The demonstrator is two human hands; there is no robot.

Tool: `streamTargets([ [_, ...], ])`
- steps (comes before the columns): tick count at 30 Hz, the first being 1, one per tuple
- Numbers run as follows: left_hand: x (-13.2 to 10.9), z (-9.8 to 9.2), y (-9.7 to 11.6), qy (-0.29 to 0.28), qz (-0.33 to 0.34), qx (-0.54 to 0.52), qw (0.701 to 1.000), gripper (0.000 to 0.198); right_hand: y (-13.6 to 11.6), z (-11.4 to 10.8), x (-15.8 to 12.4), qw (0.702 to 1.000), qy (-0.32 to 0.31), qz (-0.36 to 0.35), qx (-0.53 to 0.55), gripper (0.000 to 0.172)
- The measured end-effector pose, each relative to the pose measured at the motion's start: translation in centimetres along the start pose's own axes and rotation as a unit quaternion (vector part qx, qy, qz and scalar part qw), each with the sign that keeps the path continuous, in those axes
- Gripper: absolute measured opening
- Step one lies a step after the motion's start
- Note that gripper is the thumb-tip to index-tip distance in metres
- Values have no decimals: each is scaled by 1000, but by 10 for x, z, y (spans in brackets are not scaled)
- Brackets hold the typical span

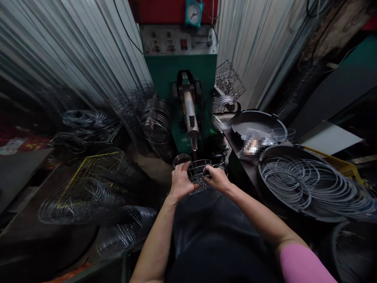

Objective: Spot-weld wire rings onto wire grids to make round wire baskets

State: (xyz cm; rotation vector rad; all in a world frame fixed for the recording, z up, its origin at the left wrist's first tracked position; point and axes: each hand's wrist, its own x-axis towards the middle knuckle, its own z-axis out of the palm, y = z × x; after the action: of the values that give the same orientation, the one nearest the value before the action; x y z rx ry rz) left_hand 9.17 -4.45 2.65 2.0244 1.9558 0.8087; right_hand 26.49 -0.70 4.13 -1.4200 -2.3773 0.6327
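A small round wire basket is between my hands, just below the electrode tip of a green welding machine. My left hand is closed on its left side, thumb toward the near edge and fingers toward the far rim. On the right side, my right hand is curled shut at the wire; its fingertips are dark, and exactly what they pinch is hidden. Over the basket, the machine's metal electrode arm points down and toward me. The basket's lower part is partly covered by my hands.
At right stand a large pan of loose wire rings and a shallower dark pan. Stacked wire rings lie left of the machine. Bundled wire hoops and a yellow frame crowd the left. A clock hangs above.
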Motion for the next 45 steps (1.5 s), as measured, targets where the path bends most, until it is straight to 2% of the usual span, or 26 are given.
streamTargets([
  [4,1,0,-3,-15,-17,-20,1000,89,10,-3,-3,989,-52,-97,98,20],
  [9,4,1,-10,-13,-21,-71,997,89,18,-11,-1,973,-85,-188,102,26],
  [11,4,2,-12,-12,-23,-86,996,90,19,-10,0,974,-79,-192,94,30],
  [22,7,3,-14,-24,-20,-89,996,92,19,-3,2,970,-51,-208,119,20],
  [35,17,3,-22,-25,-19,-94,995,93,28,10,16,969,-29,-230,87,23],
  [40,27,4,-29,-13,-14,-119,993,93,25,4,26,973,-25,-221,59,29],
  [45,42,3,-32,-3,-10,-132,991,91,20,-4,42,975,-11,-216,43,24],
])
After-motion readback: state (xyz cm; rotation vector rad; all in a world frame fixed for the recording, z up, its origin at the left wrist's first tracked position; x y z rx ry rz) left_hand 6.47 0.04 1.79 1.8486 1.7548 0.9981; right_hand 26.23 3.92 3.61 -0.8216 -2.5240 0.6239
